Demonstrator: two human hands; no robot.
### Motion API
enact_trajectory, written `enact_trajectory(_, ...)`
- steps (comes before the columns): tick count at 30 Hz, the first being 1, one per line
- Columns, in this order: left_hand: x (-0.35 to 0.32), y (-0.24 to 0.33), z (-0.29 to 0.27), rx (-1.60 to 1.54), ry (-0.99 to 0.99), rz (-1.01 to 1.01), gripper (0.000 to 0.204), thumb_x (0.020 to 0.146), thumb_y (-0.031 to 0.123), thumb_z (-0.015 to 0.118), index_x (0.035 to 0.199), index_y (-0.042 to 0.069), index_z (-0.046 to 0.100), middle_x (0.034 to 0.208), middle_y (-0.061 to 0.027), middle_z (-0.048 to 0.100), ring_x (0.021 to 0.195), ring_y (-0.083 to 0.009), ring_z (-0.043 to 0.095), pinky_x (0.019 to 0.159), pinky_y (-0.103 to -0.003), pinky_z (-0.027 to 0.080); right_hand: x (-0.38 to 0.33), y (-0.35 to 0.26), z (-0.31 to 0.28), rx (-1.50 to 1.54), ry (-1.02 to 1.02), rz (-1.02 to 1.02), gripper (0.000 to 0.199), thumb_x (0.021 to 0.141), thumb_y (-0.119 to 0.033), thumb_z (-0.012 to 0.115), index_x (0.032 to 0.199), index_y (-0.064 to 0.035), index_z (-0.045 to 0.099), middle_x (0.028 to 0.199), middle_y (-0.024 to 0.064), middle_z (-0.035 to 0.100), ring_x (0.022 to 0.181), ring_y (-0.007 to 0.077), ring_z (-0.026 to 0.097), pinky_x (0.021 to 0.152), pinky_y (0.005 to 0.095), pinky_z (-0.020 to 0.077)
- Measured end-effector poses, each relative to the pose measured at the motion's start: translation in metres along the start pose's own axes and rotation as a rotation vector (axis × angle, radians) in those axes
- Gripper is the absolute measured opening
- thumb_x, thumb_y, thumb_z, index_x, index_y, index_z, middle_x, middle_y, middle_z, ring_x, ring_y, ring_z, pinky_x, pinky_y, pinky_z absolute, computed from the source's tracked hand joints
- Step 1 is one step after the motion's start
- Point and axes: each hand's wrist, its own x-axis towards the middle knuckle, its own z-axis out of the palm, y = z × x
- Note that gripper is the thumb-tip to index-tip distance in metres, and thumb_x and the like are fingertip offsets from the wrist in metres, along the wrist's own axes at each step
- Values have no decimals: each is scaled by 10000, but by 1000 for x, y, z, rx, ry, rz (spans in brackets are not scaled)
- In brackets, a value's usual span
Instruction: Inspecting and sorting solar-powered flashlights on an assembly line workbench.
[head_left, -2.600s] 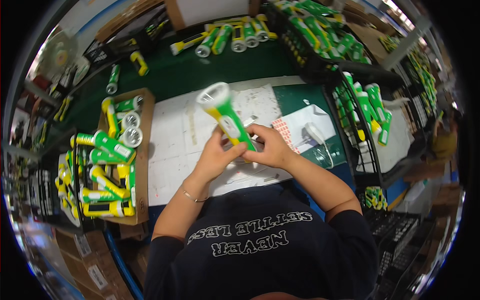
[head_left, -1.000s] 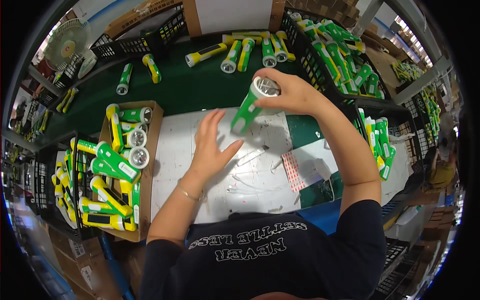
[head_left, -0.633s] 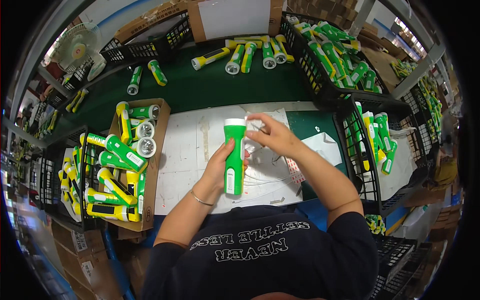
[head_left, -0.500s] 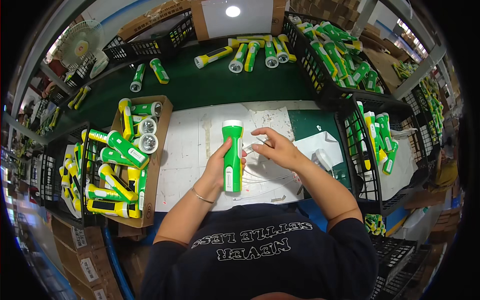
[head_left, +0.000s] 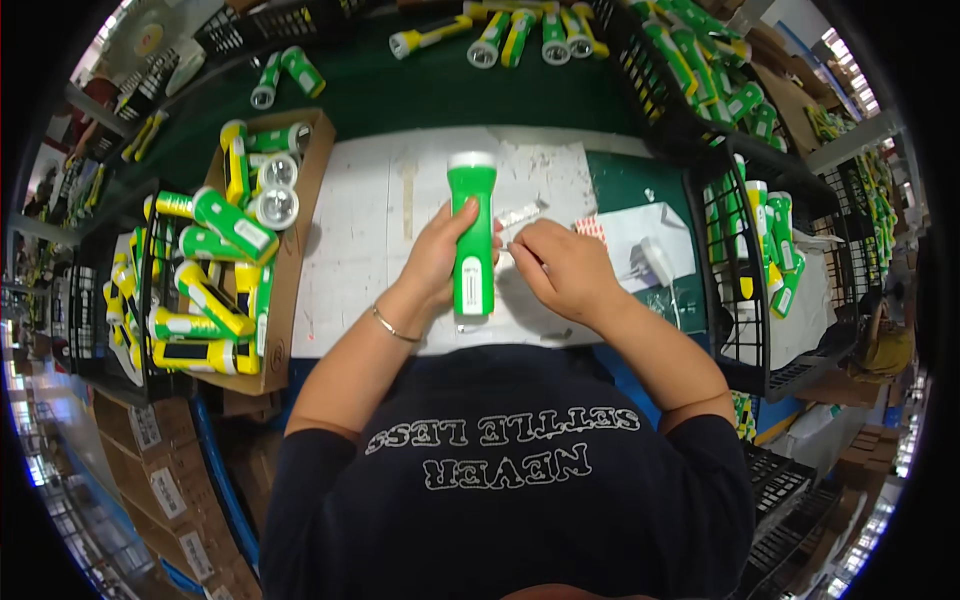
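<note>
My left hand (head_left: 437,250) is wrapped round a green flashlight (head_left: 473,230) with a white head, held upright over the white work surface with the head pointing away from me. Its thumb lies along the front of the body. Close by the flashlight's right side is my right hand (head_left: 565,262), fingers curled in a pinch. A thin, light-coloured bit shows between its fingertips and the flashlight, too small to name. Right of that hand, a white plug-like block (head_left: 655,262) with a thin cord lies on a white sheet (head_left: 625,230).
At my left stands a cardboard box (head_left: 305,190) full of green and yellow flashlights, beside a black crate (head_left: 160,290). Black crates (head_left: 745,300) of flashlights stand at the right. More flashlights (head_left: 520,38) lie along the far side of the green bench (head_left: 400,100).
The view has tilted, so the bench sits higher in the picture. My right hand's fingers, spread earlier, have curled in and come close against the flashlight's side. My left hand keeps its hold.
</note>
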Motion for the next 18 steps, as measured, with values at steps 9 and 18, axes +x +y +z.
enact_trajectory(9, -2, -11, -10, 386, 2, 259, 370, 997, 374, 301, 1114, 65, 469, 925, -79, 579, 791, -142, 564, 687, -295, 493, -3, -15, 18, -179, -65, -297, 134, 732, -157, 645, 738, -115, 519, 652, 37, 483, 477, 214, 519, 424, 341, 408)
enact_trajectory(18, -5, 9, -15, 90, 9, 207, 443, 950, 458, 396, 1148, 66, 449, 929, -101, 579, 772, -165, 584, 651, -286, 505, -10, -25, 28, 238, -52, -128, 331, 714, -269, 736, 640, -103, 458, 595, 57, 497, 491, 255, 503, 440, 330, 378)
